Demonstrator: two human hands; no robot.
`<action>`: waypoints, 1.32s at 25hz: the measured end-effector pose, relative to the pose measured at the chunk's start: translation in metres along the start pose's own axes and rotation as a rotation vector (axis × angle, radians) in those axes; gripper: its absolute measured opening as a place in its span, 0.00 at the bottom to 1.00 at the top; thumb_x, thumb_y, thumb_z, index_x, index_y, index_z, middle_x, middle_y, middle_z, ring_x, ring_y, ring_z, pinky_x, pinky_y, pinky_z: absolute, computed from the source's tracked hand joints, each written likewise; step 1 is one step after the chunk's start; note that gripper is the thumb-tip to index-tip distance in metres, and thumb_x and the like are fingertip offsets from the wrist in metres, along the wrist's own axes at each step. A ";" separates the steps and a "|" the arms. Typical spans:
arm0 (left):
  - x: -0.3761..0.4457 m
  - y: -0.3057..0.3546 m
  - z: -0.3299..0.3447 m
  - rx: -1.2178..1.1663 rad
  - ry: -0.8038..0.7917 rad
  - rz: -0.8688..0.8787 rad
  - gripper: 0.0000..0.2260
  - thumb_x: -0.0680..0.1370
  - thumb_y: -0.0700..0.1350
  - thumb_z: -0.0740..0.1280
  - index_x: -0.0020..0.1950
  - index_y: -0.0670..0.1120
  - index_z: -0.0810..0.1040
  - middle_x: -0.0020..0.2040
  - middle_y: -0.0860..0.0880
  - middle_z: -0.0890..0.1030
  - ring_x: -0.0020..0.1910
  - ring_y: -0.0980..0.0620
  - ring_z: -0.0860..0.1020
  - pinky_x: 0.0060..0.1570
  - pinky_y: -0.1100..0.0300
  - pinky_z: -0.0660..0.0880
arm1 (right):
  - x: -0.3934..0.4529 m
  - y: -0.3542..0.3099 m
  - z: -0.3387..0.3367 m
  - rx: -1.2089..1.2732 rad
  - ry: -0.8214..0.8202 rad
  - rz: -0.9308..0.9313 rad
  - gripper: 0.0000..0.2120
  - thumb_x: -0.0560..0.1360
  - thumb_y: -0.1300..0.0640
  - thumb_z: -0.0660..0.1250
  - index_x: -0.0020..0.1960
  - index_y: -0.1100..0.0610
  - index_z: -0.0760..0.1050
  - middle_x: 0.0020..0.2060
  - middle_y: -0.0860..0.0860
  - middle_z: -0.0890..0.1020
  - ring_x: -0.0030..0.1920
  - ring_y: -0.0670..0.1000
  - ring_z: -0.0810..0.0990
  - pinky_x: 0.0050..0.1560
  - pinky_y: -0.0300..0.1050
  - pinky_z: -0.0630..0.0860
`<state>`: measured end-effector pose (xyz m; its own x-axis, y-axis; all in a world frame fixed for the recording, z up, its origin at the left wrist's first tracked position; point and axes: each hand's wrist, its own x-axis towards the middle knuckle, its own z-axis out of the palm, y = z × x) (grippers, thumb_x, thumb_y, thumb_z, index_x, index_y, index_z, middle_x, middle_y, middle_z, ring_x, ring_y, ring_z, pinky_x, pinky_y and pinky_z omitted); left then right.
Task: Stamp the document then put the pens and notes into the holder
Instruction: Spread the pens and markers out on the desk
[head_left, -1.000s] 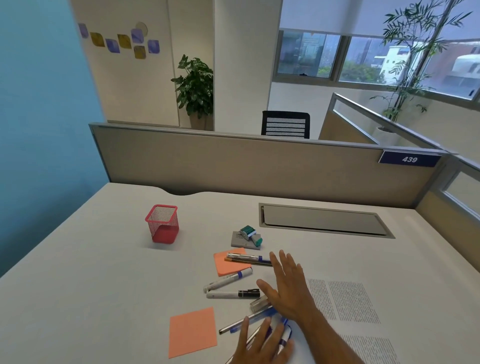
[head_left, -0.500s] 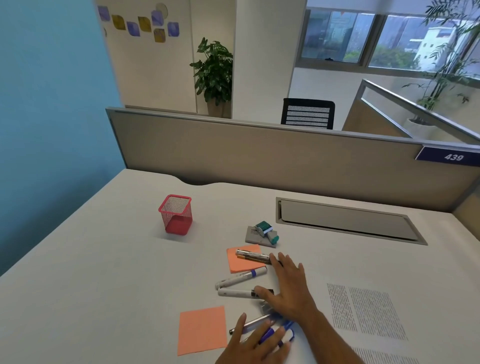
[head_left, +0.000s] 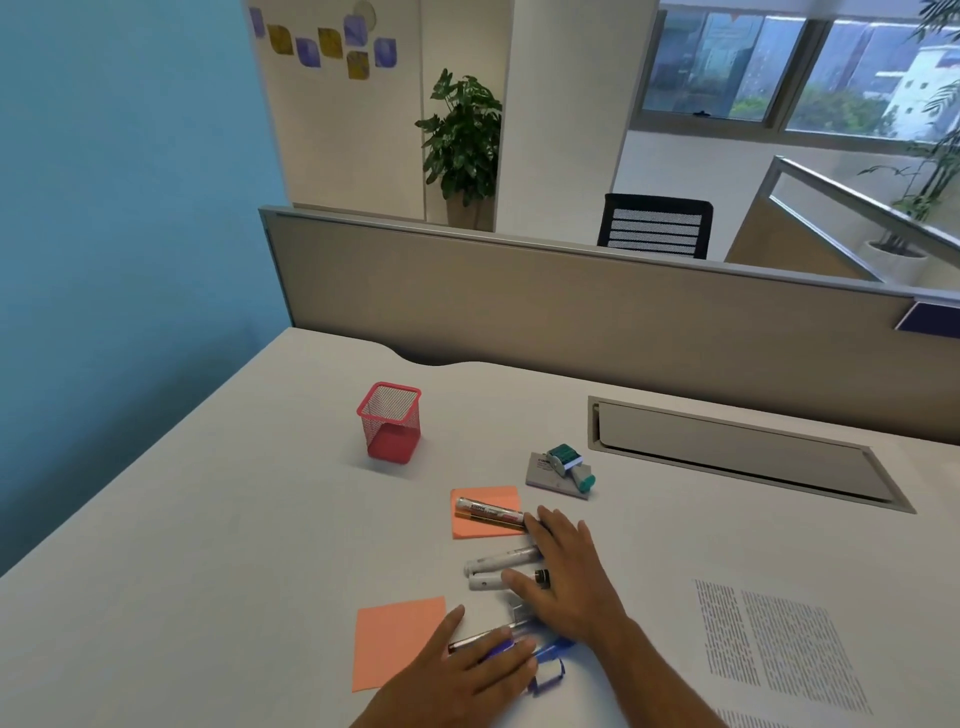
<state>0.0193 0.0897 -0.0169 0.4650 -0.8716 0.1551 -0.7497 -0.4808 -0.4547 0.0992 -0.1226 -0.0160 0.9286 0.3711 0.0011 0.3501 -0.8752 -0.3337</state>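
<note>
On the surface (head_left: 208, 545), near its front edge: loose pens, two orange notes, a stamp, a printed document.
Document (head_left: 779, 644): lies flat at the right, dense text in columns (far too small to read).
Stamp (head_left: 570, 466): teal and white, resting on a grey pad (head_left: 545, 470) beyond the pens.
Pens: one (head_left: 491, 512) lies across the far orange note (head_left: 480, 522); two white ones (head_left: 498, 560) sit side by side just nearer.
Near note (head_left: 395, 642): flat, beside the left hand.
Right hand (head_left: 569, 577): fingers spread and fairly straight, lying over the ends of the white pens.
Left hand (head_left: 467, 675): fingers extended, pressing on a cluster of blue-capped pens (head_left: 545, 670).
Holder (head_left: 389, 421): red mesh cup, upright, well apart to the far left.
</note>
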 end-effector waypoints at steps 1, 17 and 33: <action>-0.005 0.000 0.009 -0.255 -0.057 -0.154 0.32 0.78 0.63 0.56 0.76 0.49 0.54 0.79 0.44 0.47 0.73 0.48 0.58 0.66 0.49 0.69 | 0.002 -0.005 0.002 0.002 0.000 -0.016 0.42 0.69 0.25 0.43 0.76 0.47 0.49 0.77 0.46 0.51 0.76 0.48 0.47 0.74 0.51 0.39; -0.129 -0.064 0.015 -0.331 -0.298 -0.175 0.28 0.78 0.61 0.60 0.77 0.56 0.59 0.76 0.59 0.64 0.72 0.56 0.66 0.67 0.57 0.68 | 0.058 -0.117 0.055 0.072 0.039 -0.074 0.38 0.73 0.29 0.38 0.75 0.48 0.53 0.76 0.48 0.54 0.76 0.48 0.49 0.74 0.45 0.40; -0.185 -0.122 0.028 -0.364 -0.321 -0.319 0.22 0.82 0.56 0.43 0.74 0.60 0.62 0.74 0.56 0.67 0.70 0.55 0.70 0.67 0.60 0.64 | 0.112 -0.190 0.078 0.162 0.057 -0.021 0.40 0.70 0.28 0.34 0.74 0.49 0.56 0.75 0.50 0.58 0.74 0.51 0.56 0.74 0.55 0.55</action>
<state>0.0384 0.3123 -0.0150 0.7715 -0.6329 -0.0644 -0.6361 -0.7664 -0.0895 0.1272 0.1091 -0.0262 0.9282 0.3668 0.0620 0.3499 -0.8041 -0.4807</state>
